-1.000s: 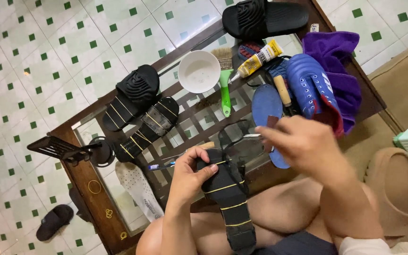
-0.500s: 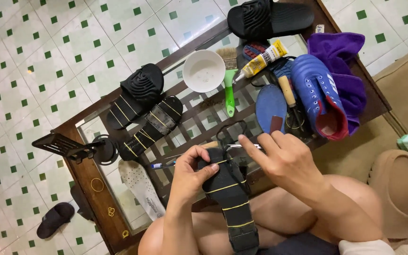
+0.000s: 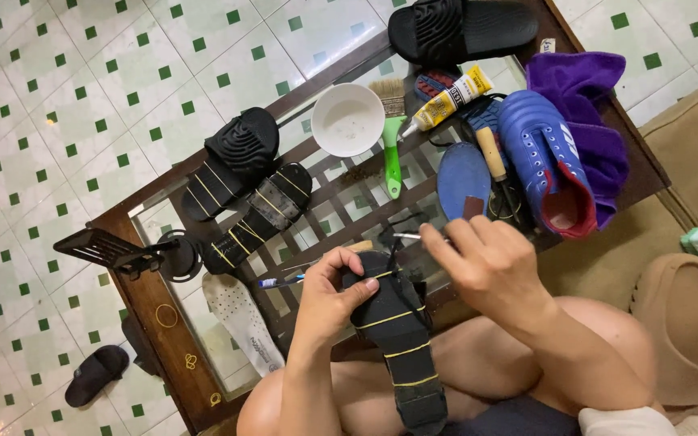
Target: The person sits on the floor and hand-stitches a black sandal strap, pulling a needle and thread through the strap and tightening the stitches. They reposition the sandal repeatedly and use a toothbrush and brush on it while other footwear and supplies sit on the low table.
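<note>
Over the lap, at the near edge of the table [image 3: 151, 311], the left hand [image 3: 329, 295] is clamped around the toe end of a black sandal [image 3: 397, 331], thumb on top and fingers curled under its edge. That sandal runs from the table edge back across the knees, heel toward the body, with thin yellow bands crossing it. It looks light and rubbery, likely to flex if held only at one end, so a grip around the middle or a pinch across both edges should steady it better. The banded surface seems grippy rather than slick.

The right hand [image 3: 490, 262] hovers just beside the toe, fingers pinched on a thin metal tool [image 3: 407, 236], its tip pointing left toward the sandal. It's small and stiff, a fingertip job.

Further up on the table sit two more sandals [image 3: 248, 202], a white bowl [image 3: 347, 119], a green-handled brush [image 3: 392, 141], a glue tube [image 3: 450, 98], a blue shoe [image 3: 547, 157] against a purple cloth [image 3: 579, 77], and a blue insole [image 3: 462, 178]. Nothing crowds the hands.
</note>
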